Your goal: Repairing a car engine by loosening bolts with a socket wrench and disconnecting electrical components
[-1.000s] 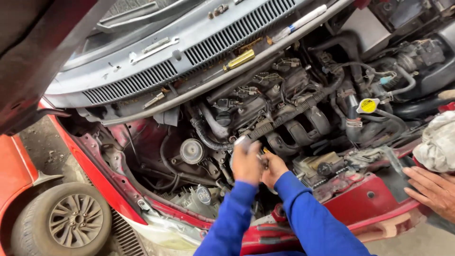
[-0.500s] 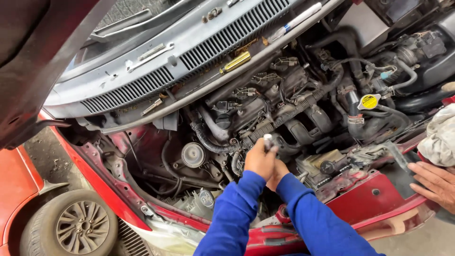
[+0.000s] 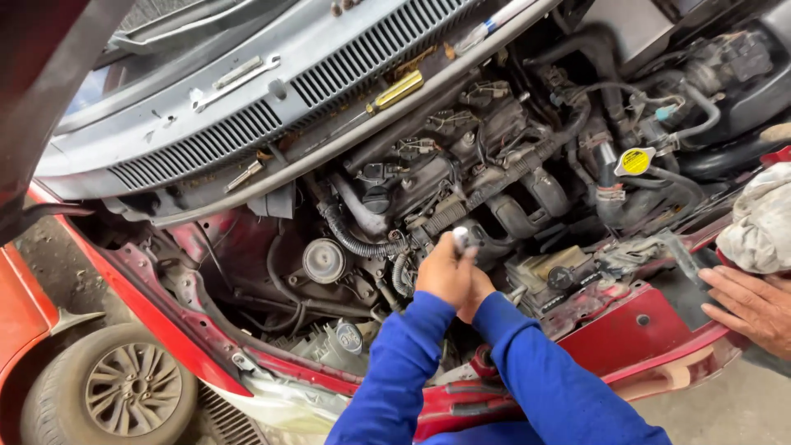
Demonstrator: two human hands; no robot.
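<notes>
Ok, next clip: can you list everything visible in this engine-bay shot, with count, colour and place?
engine: one, dark grey, centre of the open bay
cap: one, yellow, round, right of the engine
screwdriver: one, yellow handle, lying on the cowl
cowl grille: one, grey-blue, across the top
pulley: one, grey metal, left of the hands
wheel: one, silver alloy, lower left
rag: one, dirty white, right edge
another person's hand: one, resting on the red front panel, right
left hand: holds a small silvery part
right hand: tucked behind the left, grip hidden
sleeves: two, blue
</notes>
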